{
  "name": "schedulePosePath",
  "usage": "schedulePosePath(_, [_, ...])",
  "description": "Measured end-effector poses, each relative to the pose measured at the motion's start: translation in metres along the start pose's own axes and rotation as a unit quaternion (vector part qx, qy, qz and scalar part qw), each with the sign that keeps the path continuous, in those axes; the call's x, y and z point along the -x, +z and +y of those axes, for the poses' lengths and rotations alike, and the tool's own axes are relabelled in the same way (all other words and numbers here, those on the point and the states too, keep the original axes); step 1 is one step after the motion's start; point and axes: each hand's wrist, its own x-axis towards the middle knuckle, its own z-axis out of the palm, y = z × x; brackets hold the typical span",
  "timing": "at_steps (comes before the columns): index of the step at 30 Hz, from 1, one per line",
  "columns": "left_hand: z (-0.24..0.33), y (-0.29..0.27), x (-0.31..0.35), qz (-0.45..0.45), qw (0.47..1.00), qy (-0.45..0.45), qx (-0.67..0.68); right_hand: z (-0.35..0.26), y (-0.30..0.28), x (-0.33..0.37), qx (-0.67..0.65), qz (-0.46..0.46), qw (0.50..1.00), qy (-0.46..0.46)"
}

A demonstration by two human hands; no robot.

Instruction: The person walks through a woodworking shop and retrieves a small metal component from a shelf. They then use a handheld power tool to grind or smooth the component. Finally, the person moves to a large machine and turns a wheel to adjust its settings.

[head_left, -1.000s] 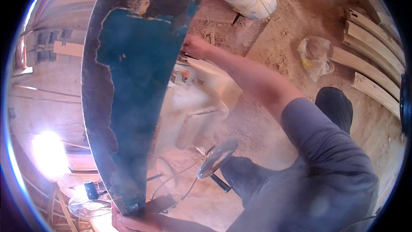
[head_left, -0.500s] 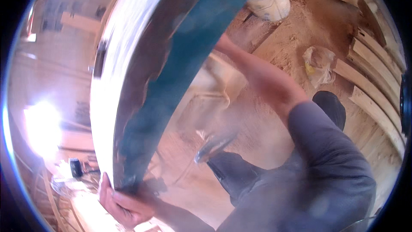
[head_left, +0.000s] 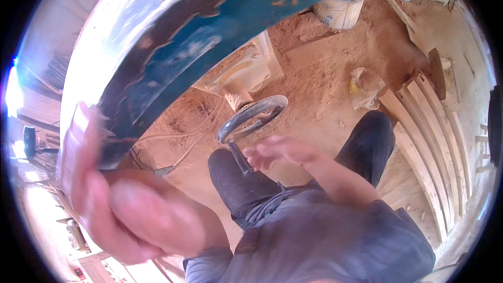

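Note:
A long machine table with a shiny metal top (head_left: 131,36) and a chipped blue side (head_left: 209,34) runs across the upper left. My left hand (head_left: 136,209), blurred, is at its near end; the fingers stretch upward along the corner, and I cannot tell whether they touch it. Below the blue side is a grey handwheel (head_left: 280,106) with a dark crank handle (head_left: 240,157) pointing toward me. Next to that handle is my right hand (head_left: 283,152), its fingers loosely stretched and holding nothing.
Curved wooden strips (head_left: 427,147) lie side by side on the dusty floor at right. Near them is a clear plastic bag (head_left: 367,88). A white bucket (head_left: 343,8) stands beyond the table. Cords (head_left: 183,135) run below the table. My knees flank the handwheel.
My right hand has come back from the table's far part to the handwheel. My left hand has loosened from the near corner. The view has turned, bringing the handwheel clearly into sight.

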Motion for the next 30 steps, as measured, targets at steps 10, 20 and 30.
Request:
schedulePosePath(10, [0.074,-0.013,0.174,-0.061,0.732,-0.611,0.295,0.004,0.08,-0.045,-0.145,0.14,0.978,0.054])
schedulePosePath(20, [0.044,0.027,0.226,-0.033,0.212,-0.805,0.553,0.001,0.094,-0.046,0.163,0.304,0.938,-0.013])
schedulePosePath(30, [0.05,0.02,0.195,0.003,0.28,-0.855,0.436,0.01,0.086,-0.056,0.046,0.227,0.972,-0.043])
